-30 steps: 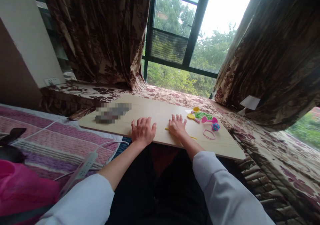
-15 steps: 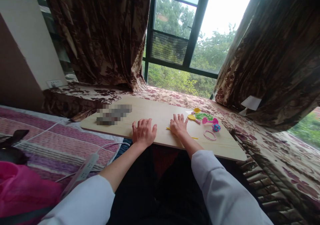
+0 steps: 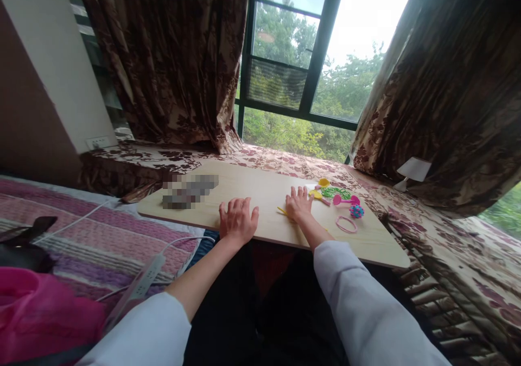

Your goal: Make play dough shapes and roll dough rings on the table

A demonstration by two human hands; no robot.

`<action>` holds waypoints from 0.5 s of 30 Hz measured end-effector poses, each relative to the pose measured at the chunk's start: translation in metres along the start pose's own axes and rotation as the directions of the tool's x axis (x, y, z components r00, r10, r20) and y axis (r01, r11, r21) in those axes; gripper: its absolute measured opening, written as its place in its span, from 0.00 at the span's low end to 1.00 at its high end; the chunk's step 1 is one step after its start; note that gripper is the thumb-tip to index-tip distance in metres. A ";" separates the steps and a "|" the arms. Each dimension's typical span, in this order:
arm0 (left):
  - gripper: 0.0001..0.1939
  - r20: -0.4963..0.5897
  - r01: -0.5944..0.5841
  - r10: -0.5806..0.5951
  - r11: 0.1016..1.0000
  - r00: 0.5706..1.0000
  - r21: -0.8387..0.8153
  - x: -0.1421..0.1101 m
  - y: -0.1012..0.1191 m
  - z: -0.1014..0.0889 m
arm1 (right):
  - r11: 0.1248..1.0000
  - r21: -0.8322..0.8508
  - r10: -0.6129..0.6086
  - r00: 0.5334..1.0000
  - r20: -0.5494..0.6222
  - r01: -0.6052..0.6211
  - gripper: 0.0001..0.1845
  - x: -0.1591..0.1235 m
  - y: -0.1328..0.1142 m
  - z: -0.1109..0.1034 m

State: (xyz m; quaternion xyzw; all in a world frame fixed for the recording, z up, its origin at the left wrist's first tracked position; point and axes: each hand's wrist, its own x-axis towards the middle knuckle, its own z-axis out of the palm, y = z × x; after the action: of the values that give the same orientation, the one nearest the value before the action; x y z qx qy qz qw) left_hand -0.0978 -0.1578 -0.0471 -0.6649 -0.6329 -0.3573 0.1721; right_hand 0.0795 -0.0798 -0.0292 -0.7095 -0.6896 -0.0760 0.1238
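My left hand [image 3: 239, 219] lies flat on the near edge of the pale wooden board [image 3: 248, 178], fingers spread, holding nothing. To its right, my right hand [image 3: 299, 206] is open, palm down, its fingers extended over the board. A thin yellow stick [image 3: 281, 211] pokes out from under the right hand, and the hand hides most of it. Just beyond those fingers are a yellow spoon-like toy [image 3: 316, 194] and a yellow cup-shaped piece [image 3: 324, 182]. Farther right lie green loops [image 3: 337, 193], a pink dumbbell-shaped toy [image 3: 345, 200], a blue-and-pink knobbly ball [image 3: 357, 211] and a pink ring [image 3: 346, 224].
A pixelated object [image 3: 189, 191] rests on the board's left side. A white power strip [image 3: 148, 273] and cable lie left of my legs, by a pink bag [image 3: 44, 306]. A small white lamp [image 3: 413, 169] stands on the floral-covered sill, right.
My right hand has shifted slightly right, and the visible end of the yellow stick now slants more. My left hand stays in place on the board. The camera view has drifted a little.
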 end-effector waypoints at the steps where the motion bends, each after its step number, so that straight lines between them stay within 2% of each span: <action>1: 0.21 0.000 0.000 0.000 1.000 1.000 -0.001 0.000 0.000 0.000 | 1.000 -0.004 0.002 1.000 -0.006 -0.002 0.27 0.001 0.000 0.000; 5: 0.21 0.000 -0.002 0.002 1.000 1.000 0.000 0.000 0.000 -0.002 | 0.999 -0.023 -0.032 0.999 0.001 0.032 0.27 -0.014 -0.003 0.000; 10: 0.21 0.015 0.004 -0.004 1.000 1.000 -0.005 -0.001 0.001 -0.005 | 0.989 -0.009 -0.146 0.989 0.027 0.147 0.28 -0.035 -0.003 0.005; 15: 0.21 0.021 -0.004 0.005 1.000 1.000 -0.006 0.000 0.003 -0.005 | 0.993 0.020 -0.116 0.993 -0.016 0.117 0.27 -0.014 0.002 0.004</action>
State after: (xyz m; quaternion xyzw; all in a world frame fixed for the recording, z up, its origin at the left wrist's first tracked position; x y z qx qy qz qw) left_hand -0.0963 -0.1616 -0.0424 -0.6705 -0.6322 -0.3516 0.1643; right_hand 0.0810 -0.0927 -0.0369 -0.6661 -0.7297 -0.0810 0.1317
